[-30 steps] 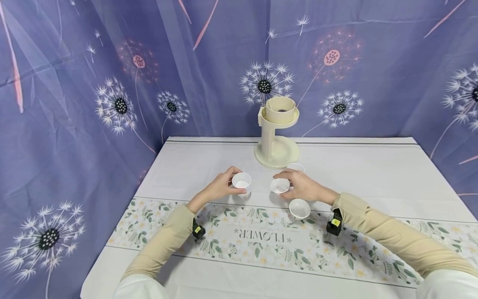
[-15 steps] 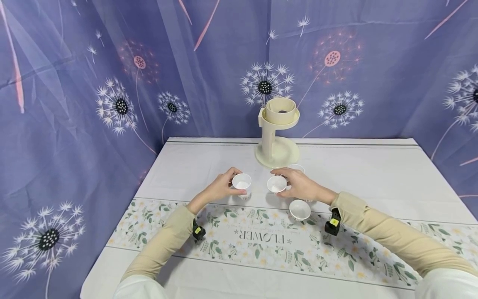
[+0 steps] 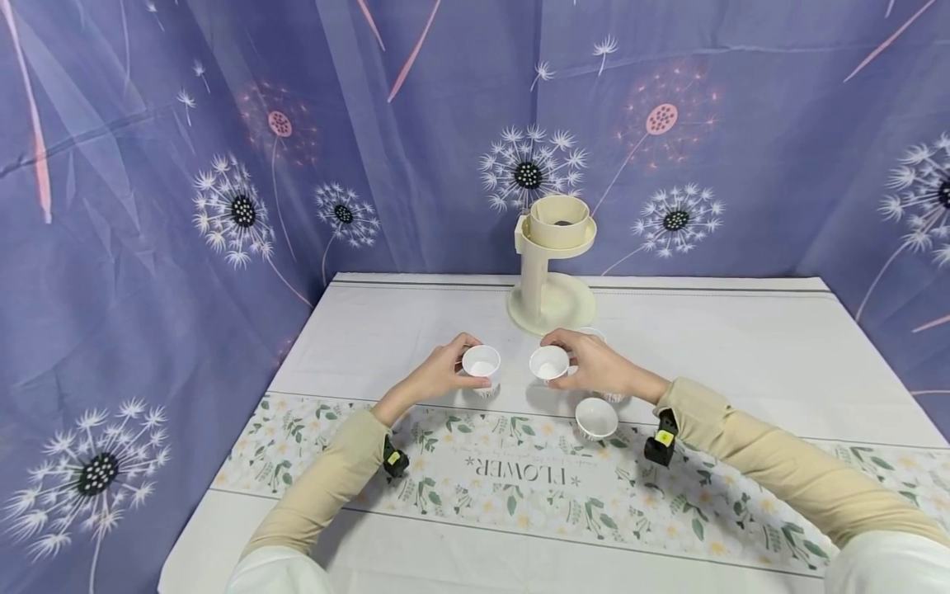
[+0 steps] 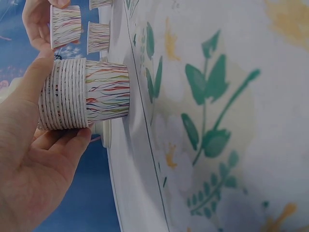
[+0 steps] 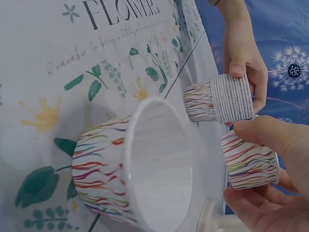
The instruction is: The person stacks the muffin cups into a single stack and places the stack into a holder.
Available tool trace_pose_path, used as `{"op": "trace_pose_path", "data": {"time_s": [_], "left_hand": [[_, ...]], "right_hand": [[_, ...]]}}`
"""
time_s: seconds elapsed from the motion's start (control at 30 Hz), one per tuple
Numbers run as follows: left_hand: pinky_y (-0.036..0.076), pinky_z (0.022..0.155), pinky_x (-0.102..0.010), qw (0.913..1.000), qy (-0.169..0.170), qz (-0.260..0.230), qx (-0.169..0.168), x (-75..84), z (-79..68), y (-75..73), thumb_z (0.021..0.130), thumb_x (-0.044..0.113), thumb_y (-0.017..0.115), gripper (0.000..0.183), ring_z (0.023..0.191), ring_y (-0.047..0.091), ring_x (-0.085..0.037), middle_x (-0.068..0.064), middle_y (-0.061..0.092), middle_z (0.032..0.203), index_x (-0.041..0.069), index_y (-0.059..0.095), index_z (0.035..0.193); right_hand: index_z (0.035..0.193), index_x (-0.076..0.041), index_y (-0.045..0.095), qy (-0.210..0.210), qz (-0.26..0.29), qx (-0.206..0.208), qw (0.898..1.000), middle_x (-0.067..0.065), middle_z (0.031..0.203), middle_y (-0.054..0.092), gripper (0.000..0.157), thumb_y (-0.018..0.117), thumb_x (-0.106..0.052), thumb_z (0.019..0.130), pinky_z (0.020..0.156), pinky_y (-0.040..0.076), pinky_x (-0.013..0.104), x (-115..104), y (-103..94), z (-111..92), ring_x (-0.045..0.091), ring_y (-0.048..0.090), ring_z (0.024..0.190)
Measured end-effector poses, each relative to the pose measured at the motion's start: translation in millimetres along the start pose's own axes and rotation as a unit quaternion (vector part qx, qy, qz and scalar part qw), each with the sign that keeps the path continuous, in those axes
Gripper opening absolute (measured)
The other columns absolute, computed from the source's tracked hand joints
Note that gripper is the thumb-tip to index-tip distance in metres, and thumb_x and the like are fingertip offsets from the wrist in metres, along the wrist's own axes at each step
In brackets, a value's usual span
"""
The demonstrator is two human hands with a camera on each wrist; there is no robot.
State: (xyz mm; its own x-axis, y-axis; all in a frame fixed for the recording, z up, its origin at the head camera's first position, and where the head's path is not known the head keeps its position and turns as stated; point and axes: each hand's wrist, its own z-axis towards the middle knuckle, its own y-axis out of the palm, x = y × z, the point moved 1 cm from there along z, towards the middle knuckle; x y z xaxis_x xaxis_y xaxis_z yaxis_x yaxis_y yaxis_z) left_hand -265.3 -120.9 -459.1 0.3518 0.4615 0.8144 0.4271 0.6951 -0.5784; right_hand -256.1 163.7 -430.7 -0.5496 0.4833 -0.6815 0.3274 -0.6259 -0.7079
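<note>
My left hand (image 3: 438,371) grips a stack of nested paper baking cups (image 4: 107,92), white with thin coloured streaks, thumb on one side and fingers on the other. Whether the stack's base touches the table cannot be seen. A little to its right, my right hand (image 3: 597,365) pinches a single baking cup (image 5: 248,162) between thumb and fingers, mouth up and raised off the table. Another such cup (image 3: 596,418) stands upright below the right hand. Partly hidden behind that hand is the rim of a further cup (image 3: 593,332).
At the back of the table stands a cream holder (image 3: 533,280) with a round base and a ring carrying a cream cylinder (image 3: 557,224). A floral printed band (image 3: 519,503) crosses the white tablecloth (image 3: 705,330). A purple dandelion curtain (image 3: 416,165) hangs behind and at the sides.
My right hand has moved slightly left and away from me with its baking cup, nearer the stack. The left hand and its stack have stayed in place.
</note>
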Motion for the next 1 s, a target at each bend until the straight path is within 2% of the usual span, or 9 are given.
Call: {"op": "trace_pose_path", "data": {"time_s": [0.13, 0.33, 0.43, 0.77, 1.0], "left_hand": [[0.046, 0.106, -0.050, 1.0000, -0.003, 0.004, -0.005, 6.2, -1.7, -0.7, 0.082, 0.010, 0.077, 0.060, 0.120, 0.055, -0.041, -0.028, 0.057, 0.124, -0.006, 0.043, 0.129], [0.047, 0.105, -0.049, 0.9999, -0.001, 0.010, -0.011, 35.5, -11.0, -6.4, 0.084, 0.008, 0.076, 0.056, 0.118, 0.057, -0.041, -0.029, 0.058, 0.121, -0.009, 0.044, 0.126], [0.048, 0.104, -0.048, 0.9998, 0.004, 0.016, -0.010, 42.8, -13.8, -7.5, 0.085, 0.009, 0.075, 0.054, 0.117, 0.058, -0.041, -0.028, 0.058, 0.120, -0.009, 0.044, 0.125], [0.048, 0.105, -0.048, 0.9998, -0.003, 0.011, -0.014, 44.0, -13.1, -9.3, 0.083, 0.008, 0.076, 0.056, 0.119, 0.057, -0.040, -0.027, 0.059, 0.122, -0.010, 0.044, 0.125], [0.048, 0.104, -0.048, 0.9998, 0.000, 0.014, -0.014, 42.7, -12.8, -8.6, 0.083, 0.009, 0.076, 0.056, 0.118, 0.058, -0.040, -0.027, 0.058, 0.122, -0.010, 0.044, 0.126]], "right_hand": [[0.122, 0.001, 0.056, -0.008, -0.005, -0.002, 1.000, 0.015, 0.113, 0.064, 0.058, 0.084, -0.010, 0.073, 0.084, 0.060, 0.034, -1, 0.3, 1, 0.029, 0.064, 0.105], [0.126, 0.001, 0.055, -0.013, -0.011, -0.013, 1.000, 0.014, 0.118, 0.063, 0.059, 0.081, -0.010, 0.075, 0.085, 0.060, 0.037, -2, 0.5, 3, 0.029, 0.063, 0.106], [0.129, 0.001, 0.053, -0.015, -0.017, -0.016, 1.000, 0.014, 0.120, 0.062, 0.059, 0.079, -0.010, 0.077, 0.085, 0.060, 0.034, -3, 0.6, 4, 0.027, 0.062, 0.106], [0.133, -0.001, 0.052, -0.034, -0.019, -0.018, 0.999, 0.018, 0.130, 0.057, 0.061, 0.077, -0.009, 0.079, 0.084, 0.060, 0.031, -5, 1.4, 9, 0.029, 0.059, 0.111], [0.136, 0.000, 0.050, -0.042, -0.012, -0.025, 0.999, 0.022, 0.133, 0.054, 0.061, 0.075, -0.007, 0.080, 0.085, 0.060, 0.035, -8, 1.9, 10, 0.034, 0.057, 0.115]]}}
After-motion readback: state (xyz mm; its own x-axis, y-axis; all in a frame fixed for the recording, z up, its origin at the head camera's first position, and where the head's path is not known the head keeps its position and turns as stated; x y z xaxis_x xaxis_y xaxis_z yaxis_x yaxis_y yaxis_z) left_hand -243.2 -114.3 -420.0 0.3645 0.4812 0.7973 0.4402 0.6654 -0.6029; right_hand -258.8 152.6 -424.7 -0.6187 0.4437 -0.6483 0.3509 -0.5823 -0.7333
